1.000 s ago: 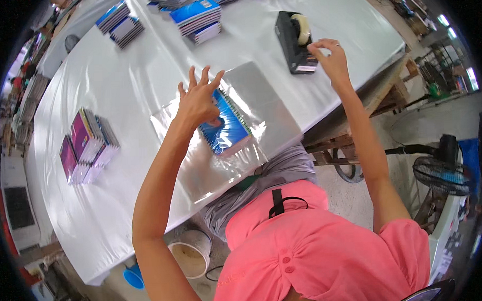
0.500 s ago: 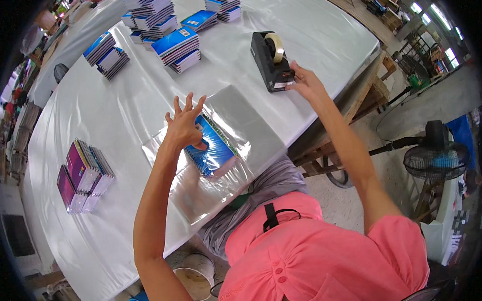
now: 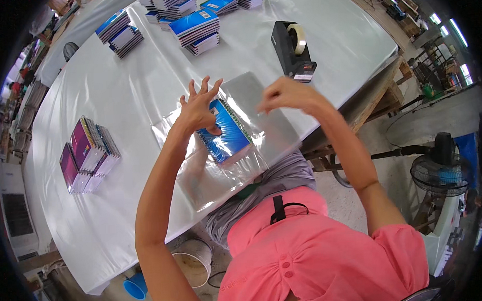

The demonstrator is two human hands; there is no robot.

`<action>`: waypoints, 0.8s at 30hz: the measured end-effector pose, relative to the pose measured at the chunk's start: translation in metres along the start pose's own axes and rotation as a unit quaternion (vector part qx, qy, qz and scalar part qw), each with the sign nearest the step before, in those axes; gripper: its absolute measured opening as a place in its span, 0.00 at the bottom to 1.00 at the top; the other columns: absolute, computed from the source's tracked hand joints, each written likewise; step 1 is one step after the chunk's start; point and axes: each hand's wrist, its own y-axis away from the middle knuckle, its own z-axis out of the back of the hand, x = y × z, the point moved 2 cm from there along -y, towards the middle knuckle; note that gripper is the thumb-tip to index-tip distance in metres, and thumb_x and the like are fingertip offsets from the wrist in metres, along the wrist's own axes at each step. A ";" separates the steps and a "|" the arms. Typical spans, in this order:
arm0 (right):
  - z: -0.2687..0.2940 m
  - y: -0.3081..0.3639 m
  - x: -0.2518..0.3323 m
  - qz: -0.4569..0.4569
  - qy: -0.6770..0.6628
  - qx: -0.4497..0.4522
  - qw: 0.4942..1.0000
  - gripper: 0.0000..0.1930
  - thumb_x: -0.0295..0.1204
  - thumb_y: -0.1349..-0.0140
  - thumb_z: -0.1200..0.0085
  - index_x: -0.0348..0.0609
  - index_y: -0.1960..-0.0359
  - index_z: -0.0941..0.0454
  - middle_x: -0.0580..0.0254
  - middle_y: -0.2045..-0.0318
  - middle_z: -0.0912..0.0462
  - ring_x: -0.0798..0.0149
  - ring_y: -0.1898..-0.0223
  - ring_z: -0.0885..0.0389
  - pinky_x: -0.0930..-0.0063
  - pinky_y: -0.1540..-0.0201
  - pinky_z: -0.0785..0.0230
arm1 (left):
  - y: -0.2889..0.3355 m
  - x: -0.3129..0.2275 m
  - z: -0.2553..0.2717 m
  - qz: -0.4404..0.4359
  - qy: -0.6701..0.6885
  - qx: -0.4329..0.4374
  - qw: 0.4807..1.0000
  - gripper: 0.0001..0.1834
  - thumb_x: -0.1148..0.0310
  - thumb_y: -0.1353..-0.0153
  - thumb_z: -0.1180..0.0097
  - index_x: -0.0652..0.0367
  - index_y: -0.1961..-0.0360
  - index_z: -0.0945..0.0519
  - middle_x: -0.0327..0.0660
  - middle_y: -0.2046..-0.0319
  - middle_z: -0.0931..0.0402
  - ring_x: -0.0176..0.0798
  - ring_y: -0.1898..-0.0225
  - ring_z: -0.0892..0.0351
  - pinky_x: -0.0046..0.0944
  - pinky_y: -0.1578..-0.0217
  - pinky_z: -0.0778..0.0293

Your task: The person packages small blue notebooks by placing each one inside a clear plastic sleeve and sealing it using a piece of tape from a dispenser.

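Observation:
A blue spiral-bound notebook [image 3: 231,139] lies on clear plastic film [image 3: 275,131], with film wrapped over part of it. My left hand [image 3: 197,112] presses its thumb on the notebook's cover; the other fingers are spread in the air. To the right, my right hand [image 3: 292,95] is above the film with its fingers pinched together, slightly blurred. Whatever it pinches is too small to make out. Just beyond that hand stands a black tape dispenser [image 3: 286,56] with a roll of tape [image 3: 298,39].
Blue notebook stacks [image 3: 197,27] stand at the far side of the white-covered table [image 3: 143,95]. Purple notebooks [image 3: 87,150] stand at the left. A black fan [image 3: 442,170] is on the right; a white bucket [image 3: 194,258] and a blue bucket [image 3: 135,287] are below the table.
My right hand has left the tape dispenser and come back toward the notebook, its fingers now pinched. My left hand stays on the cover. The whole view has shifted slightly.

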 end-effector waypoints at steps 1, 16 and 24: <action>-0.018 -0.010 0.019 0.033 0.031 0.071 0.996 0.14 0.38 0.48 0.36 0.40 0.80 0.16 0.64 0.81 0.18 0.74 0.75 0.23 0.76 0.70 0.36 | -0.001 0.000 0.000 0.002 -0.001 0.002 1.000 0.73 0.67 0.83 0.23 0.35 0.28 0.49 0.44 0.26 0.58 0.64 0.27 0.70 0.79 0.38 0.59; -0.081 -0.054 0.061 0.042 0.386 0.118 0.914 0.19 0.49 0.59 0.30 0.47 0.77 0.15 0.60 0.82 0.17 0.61 0.74 0.15 0.64 0.69 0.25 | -0.007 -0.002 -0.003 -0.003 0.006 0.039 0.999 0.77 0.68 0.88 0.22 0.33 0.28 0.51 0.43 0.26 0.61 0.62 0.26 0.73 0.78 0.37 0.62; -0.061 -0.047 0.042 0.010 0.380 0.145 0.913 0.39 0.69 0.54 0.43 0.40 0.63 0.17 0.50 0.72 0.16 0.52 0.66 0.15 0.60 0.63 0.26 | 0.024 0.044 0.000 0.073 0.037 -0.223 0.971 0.65 0.51 0.67 0.24 0.52 0.28 0.49 0.54 0.27 0.61 0.63 0.27 0.70 0.72 0.35 0.62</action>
